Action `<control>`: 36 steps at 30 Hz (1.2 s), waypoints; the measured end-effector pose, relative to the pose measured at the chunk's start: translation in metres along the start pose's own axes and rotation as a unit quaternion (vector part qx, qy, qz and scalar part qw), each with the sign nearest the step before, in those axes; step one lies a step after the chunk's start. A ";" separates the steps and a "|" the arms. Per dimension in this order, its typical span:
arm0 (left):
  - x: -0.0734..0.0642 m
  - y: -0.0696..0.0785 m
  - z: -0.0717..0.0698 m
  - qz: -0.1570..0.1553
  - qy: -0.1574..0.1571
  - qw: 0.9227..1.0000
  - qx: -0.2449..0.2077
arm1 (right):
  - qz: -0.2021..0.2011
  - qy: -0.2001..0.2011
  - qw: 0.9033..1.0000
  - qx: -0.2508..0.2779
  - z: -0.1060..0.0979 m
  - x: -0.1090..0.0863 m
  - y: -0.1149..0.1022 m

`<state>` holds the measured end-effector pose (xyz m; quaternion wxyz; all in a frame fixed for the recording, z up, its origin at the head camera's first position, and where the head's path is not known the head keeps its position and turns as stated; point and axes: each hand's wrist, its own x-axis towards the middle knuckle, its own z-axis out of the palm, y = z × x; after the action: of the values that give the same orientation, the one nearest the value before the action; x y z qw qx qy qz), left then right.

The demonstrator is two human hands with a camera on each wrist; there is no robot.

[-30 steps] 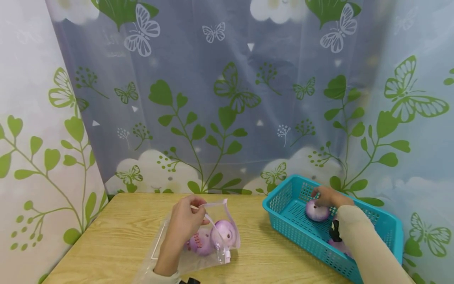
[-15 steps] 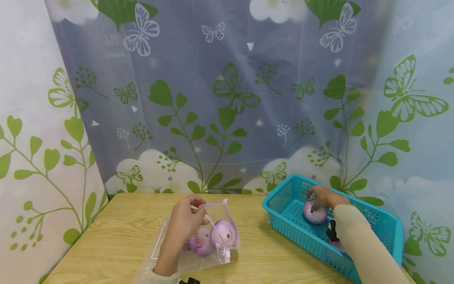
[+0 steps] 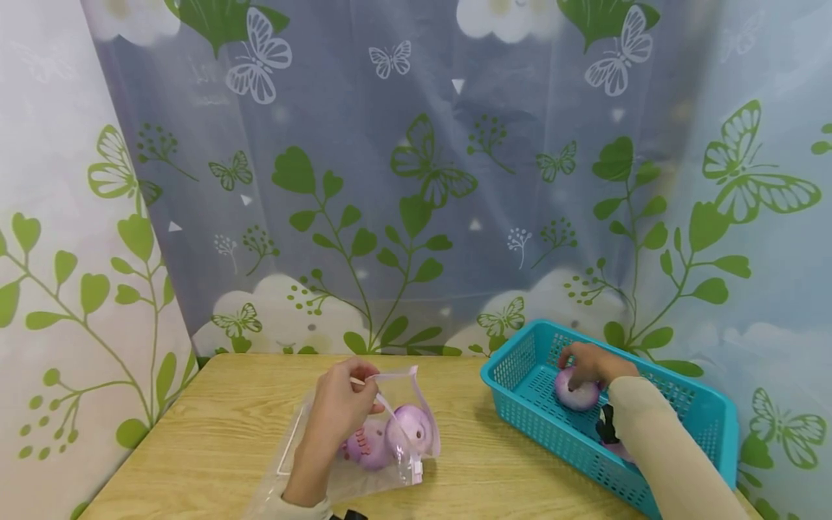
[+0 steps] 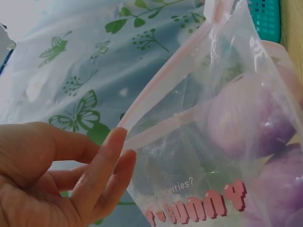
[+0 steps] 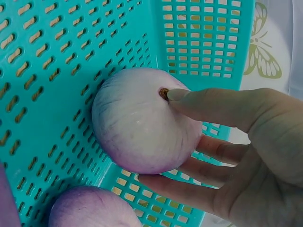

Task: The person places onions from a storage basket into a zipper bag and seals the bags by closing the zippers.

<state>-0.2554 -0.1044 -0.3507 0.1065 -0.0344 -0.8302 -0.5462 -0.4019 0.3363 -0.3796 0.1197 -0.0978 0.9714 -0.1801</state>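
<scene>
My left hand pinches the pink-edged mouth of a clear zip bag printed with red lettering, holding it up and apart. Two purple-white onions lie inside the bag. In the blue-green basket, my right hand grips another purple-white onion. Its thumb lies over the brown root spot and the other fingers curl under the far side, as the right wrist view shows. A further onion sits beside it in the basket, mostly behind my right sleeve in the head view.
The wooden table carries the bag on the left and the basket on the right. A patterned curtain hangs right behind the table. The bag's white slider hangs at its front right corner.
My right hand has shifted slightly left within the basket, and the onion has moved and turned a little with it. The left hand and the bag stay in place.
</scene>
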 end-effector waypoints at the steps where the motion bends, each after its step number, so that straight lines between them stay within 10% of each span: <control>1: 0.000 -0.001 0.001 0.001 -0.001 1.000 0.000 | 0.000 0.000 1.000 0.002 0.000 0.000 0.000; 36: 0.012 -0.020 0.011 0.043 -0.017 0.998 -0.034 | -0.043 0.027 0.999 0.003 -0.001 0.002 -0.008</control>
<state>-0.2720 -0.1031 -0.3709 0.1151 -0.0830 -0.8107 -0.5681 -0.4032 0.3289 -0.3766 0.0856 -0.1340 0.9688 -0.1903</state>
